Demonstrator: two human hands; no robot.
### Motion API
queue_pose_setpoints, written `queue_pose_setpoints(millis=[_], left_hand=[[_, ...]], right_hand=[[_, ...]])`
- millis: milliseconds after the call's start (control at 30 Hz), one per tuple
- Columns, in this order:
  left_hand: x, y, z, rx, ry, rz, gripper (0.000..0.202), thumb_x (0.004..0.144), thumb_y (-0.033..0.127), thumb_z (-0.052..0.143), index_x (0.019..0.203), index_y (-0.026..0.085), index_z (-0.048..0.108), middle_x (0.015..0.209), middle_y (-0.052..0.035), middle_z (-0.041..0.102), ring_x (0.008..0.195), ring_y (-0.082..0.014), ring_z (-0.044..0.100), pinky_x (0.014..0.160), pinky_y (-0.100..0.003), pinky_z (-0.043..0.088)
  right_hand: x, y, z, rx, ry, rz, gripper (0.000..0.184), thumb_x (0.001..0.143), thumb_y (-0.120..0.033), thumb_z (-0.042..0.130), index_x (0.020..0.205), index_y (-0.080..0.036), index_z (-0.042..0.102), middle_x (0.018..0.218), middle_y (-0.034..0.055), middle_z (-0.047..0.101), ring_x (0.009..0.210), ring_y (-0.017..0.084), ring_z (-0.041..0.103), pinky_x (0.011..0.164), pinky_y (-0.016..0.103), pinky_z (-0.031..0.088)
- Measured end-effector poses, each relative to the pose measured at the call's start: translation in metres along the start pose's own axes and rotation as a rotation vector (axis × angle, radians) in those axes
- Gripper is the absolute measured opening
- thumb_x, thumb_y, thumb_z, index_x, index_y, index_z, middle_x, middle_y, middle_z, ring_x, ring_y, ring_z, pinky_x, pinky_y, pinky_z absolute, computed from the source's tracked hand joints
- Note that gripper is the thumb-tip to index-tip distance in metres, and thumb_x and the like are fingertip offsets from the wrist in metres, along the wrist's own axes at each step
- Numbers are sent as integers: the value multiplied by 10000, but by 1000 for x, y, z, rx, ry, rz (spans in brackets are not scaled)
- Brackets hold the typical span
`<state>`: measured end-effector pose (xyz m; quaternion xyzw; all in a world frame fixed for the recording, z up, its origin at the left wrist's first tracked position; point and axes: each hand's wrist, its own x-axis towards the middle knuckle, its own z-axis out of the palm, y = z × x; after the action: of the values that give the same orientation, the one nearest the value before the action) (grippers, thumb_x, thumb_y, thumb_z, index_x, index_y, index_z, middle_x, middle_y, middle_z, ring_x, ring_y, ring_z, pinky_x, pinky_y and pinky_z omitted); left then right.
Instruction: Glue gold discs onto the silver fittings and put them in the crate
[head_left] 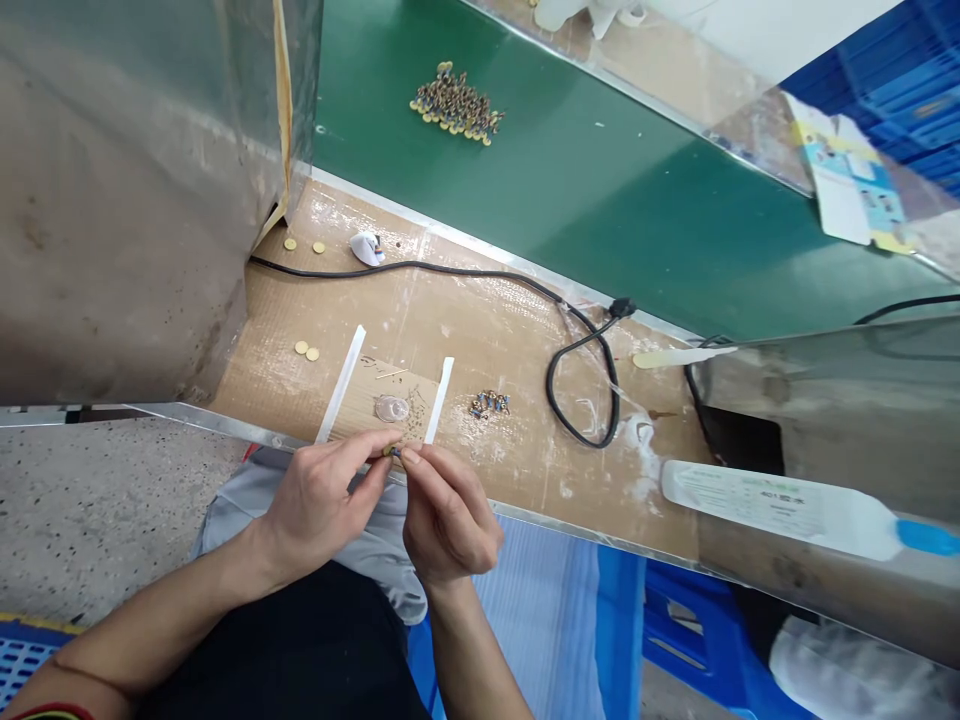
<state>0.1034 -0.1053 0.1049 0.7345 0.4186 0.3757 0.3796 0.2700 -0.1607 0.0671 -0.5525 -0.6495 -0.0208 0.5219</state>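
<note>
Close to the board's front edge, my left hand [322, 495] pinches a small screw with a yellow round cap [391, 452]. The thumb and finger of my right hand [450, 510] are closed on the screw's other end, so most of it is covered. Just beyond my fingertips a clear blob [391, 407] lies on a cardboard piece [375, 375], which white tape strips hold at both sides. To the right is a little heap of bronze screws with blue marks [490, 403]. Pairs of yellow discs [307, 351] lie toward the left.
A pile of yellow-capped screws [456, 103] sits on the green surface [555, 180] behind. A black cable [480, 272] crosses the cardboard-covered bench and loops at the right, near a white bottle with a blue cap [780, 507]. Metal panels [127, 200] stand at left and right.
</note>
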Motion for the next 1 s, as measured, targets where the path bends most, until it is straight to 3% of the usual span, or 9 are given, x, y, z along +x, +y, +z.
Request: queue_pose_setpoints(millis=[533,800,867,1000], left_hand=[[1,8,2,-81,20,-93,246,1039,102,671,1179,251,809,1088,5,916,923,-182,899,832,-253,718],[-1,5,2,-87,34,-82,252,1041,85,682,1178,242,824,1090,-2,917,931,-183,901,837,-244,716],[-1,3,2,-83,28,-82,256,1048,91,684,1201,240,825,1109,-5,917,943,-184,902,865,-246,722],[-2,0,3,-85,14,-66,354,1050,90,675,1330,263,804,1275,-8,896,1083,-193,897,1003,-274,724]], right_hand=[[-5,-1,-4,-5,27,-93,540,969,-2,814,1434,-277,823,1203,85,878,987,292,887,823,433,782],[-6,1,-7,30,-20,-112,535,989,-33,811,1458,-292,804,1207,77,874,1029,275,870,837,436,763],[-4,0,-9,99,-43,-27,508,1015,-67,795,1468,-298,792,1226,81,870,1061,268,864,877,438,753],[8,-4,-11,247,-95,358,325,1058,-101,747,1290,-304,848,1146,51,871,1061,228,850,892,372,723]])
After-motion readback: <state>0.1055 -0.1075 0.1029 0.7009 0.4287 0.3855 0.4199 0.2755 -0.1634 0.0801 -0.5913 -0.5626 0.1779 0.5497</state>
